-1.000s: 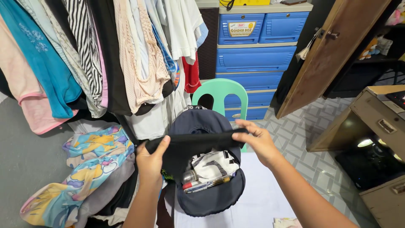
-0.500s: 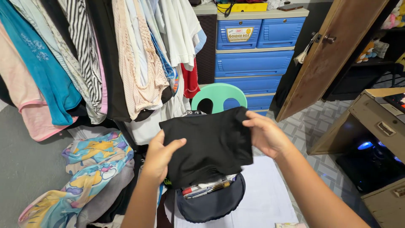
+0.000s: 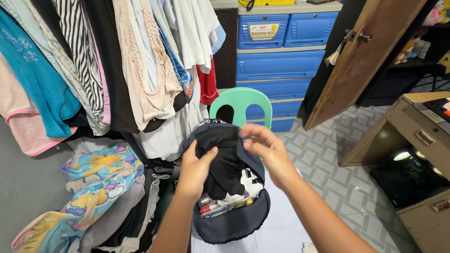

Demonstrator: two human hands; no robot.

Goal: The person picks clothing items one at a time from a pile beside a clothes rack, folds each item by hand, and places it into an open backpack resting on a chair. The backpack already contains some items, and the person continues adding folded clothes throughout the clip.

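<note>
room: hung clothes (image 3: 117,61) at 10 o'clock, blue drawers (image 3: 281,61) at 12, green chair (image 3: 241,105) behind
bag (image 3: 232,220): navy, open, centre, white cloth and pens inside
black cloth (image 3: 222,164): bunched at bag mouth
left hand (image 3: 194,171): fingers gripping cloth
right hand (image 3: 265,150): fingers pinching its top edge at 1 o'clock
step: cloth partly tucked into bag, it seems

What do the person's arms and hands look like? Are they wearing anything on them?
Both arms are bare as far as the picture shows: no sleeves, gloves, watch or bracelets. The left hand and the right hand show no rings that I can make out. Fingernails look short and unpainted.
</note>
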